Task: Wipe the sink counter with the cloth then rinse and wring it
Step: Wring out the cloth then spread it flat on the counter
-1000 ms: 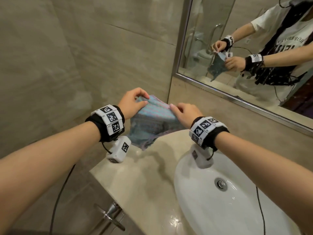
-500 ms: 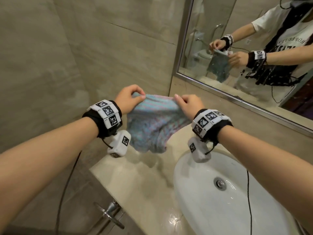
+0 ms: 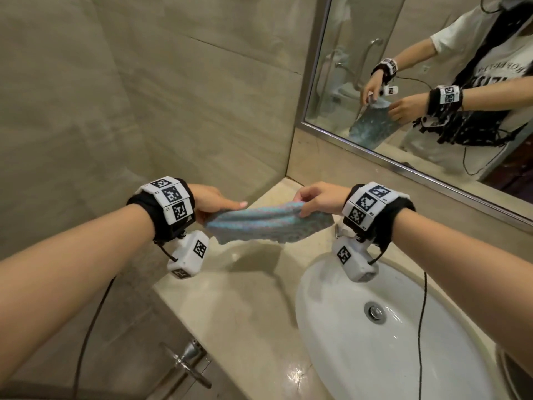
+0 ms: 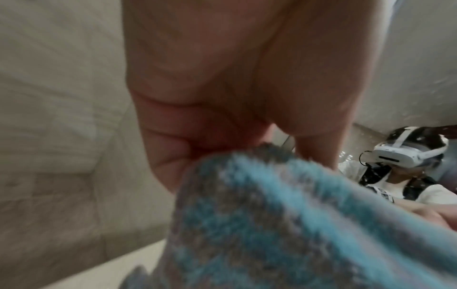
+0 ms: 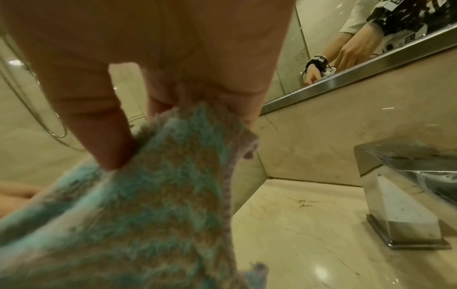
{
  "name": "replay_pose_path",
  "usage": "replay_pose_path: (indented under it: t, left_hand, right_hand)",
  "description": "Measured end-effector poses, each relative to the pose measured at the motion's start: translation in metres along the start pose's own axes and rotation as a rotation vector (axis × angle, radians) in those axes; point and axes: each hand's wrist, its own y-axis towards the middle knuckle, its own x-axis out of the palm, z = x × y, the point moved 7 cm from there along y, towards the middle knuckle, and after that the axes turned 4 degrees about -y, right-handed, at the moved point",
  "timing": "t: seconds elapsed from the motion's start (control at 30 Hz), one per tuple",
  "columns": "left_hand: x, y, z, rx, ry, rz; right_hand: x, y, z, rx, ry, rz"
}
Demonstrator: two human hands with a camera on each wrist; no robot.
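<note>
A fuzzy blue and grey striped cloth (image 3: 266, 223) is stretched almost flat between my two hands, a little above the beige stone counter (image 3: 239, 301) in its back left corner. My left hand (image 3: 212, 202) pinches the cloth's left edge; the left wrist view shows my fingers (image 4: 173, 148) closed on the cloth (image 4: 284, 224). My right hand (image 3: 313, 199) pinches the right edge, with thumb and fingers (image 5: 106, 125) clamped on the cloth (image 5: 148, 205). The white oval sink (image 3: 389, 336) lies lower right of the cloth.
A chrome faucet (image 5: 400, 195) stands on the counter behind the sink. A framed mirror (image 3: 432, 82) hangs above the back ledge and a tiled wall (image 3: 144, 111) closes the left side. A metal handle (image 3: 187, 362) sticks out below the counter's front edge.
Both hands have dropped lower and spread apart. The cloth, which hung down in front of the wall, is now pulled out nearly flat just above the counter.
</note>
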Motion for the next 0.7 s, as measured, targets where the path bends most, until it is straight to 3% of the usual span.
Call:
replay_pose_path:
  t: [0.13,0.27,0.4,0.5,0.6,0.7]
  left_hand:
    - [0.014,-0.009,0.012,0.144,-0.297,-0.113]
    - [-0.014,-0.014,0.025,0.287,-0.477,0.189]
    - [-0.046,-0.024,0.040,0.492,-0.670,0.383]
    - [-0.059,-0.031,0.042,0.581,-0.718,0.429]
    - [-0.048,-0.024,0.029,0.559,-0.651,0.387]
    - [-0.011,-0.004,-0.002,0.431,-0.352,0.238]
  right_hand:
    - [-0.002,0.001,-0.001,0.055,-0.061,-0.017]
    - [-0.019,0.005,-0.003,0.147,-0.315,0.202]
    - [-0.051,-0.003,-0.022,0.094,-0.159,0.538]
    - [-0.057,-0.008,-0.025,0.054,-0.094,0.653]
    - [-0.036,-0.001,-0.013,0.089,-0.216,0.551]
    - [0.013,0.009,0.017,0.152,-0.390,0.237]
